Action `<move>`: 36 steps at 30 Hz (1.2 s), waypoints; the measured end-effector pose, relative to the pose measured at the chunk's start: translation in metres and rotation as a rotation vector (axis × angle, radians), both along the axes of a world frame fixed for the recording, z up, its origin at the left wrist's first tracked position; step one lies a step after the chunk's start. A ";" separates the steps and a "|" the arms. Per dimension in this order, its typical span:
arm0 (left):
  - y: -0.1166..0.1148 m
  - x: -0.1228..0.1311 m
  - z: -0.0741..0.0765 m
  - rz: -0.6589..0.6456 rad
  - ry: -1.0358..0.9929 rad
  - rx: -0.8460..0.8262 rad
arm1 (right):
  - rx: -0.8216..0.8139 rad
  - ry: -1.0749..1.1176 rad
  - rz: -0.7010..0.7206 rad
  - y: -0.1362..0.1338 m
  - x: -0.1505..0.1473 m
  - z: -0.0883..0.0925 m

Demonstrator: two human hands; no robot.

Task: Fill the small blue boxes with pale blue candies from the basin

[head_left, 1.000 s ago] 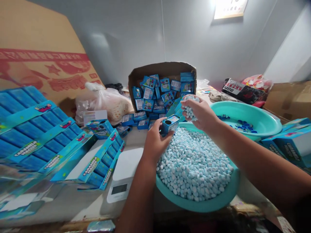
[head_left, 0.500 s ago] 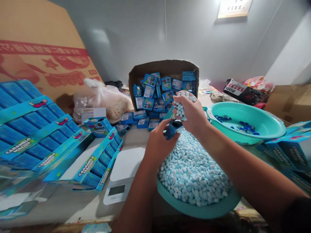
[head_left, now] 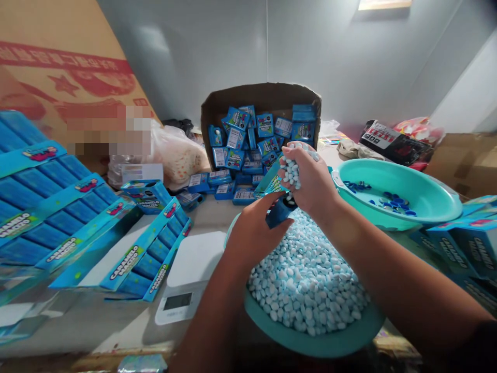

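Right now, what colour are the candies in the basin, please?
The candies are pale blue and white in the head view.

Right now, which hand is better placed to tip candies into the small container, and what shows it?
Probably the right hand: it holds candies just above the container. The left hand is occupied, gripping the container below.

most of the blue tin (head_left: 277, 214) is buried in the left hand (head_left: 254, 228), the right hand (head_left: 313, 181) kinda blocks its top, the scale display (head_left: 177, 301) is unreadable, and the wall sign (head_left: 384, 4) gets chopped off by the top edge
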State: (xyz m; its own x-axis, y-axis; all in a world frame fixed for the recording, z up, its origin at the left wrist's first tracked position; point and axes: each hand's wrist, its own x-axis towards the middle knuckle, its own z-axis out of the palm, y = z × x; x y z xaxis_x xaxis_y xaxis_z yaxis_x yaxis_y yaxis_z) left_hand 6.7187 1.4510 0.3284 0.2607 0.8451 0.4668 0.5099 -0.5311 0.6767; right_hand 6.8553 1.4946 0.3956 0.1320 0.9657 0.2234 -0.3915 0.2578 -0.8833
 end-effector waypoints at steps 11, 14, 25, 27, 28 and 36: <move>0.001 -0.001 -0.001 0.001 -0.014 0.014 | 0.015 0.031 0.035 -0.002 -0.001 -0.001; 0.001 -0.001 -0.002 0.008 -0.015 0.012 | 0.021 0.026 0.031 -0.002 0.000 -0.002; 0.000 -0.002 -0.002 -0.018 -0.029 -0.008 | -0.006 0.032 0.009 -0.004 0.000 -0.002; 0.000 -0.002 -0.002 -0.012 -0.028 -0.007 | -0.006 0.042 0.021 -0.004 0.000 -0.002; 0.000 -0.002 -0.002 -0.011 -0.028 -0.002 | -0.006 0.045 0.024 -0.005 0.000 -0.002; 0.002 -0.002 -0.001 -0.019 -0.026 0.002 | 0.009 0.013 0.021 -0.004 0.002 -0.004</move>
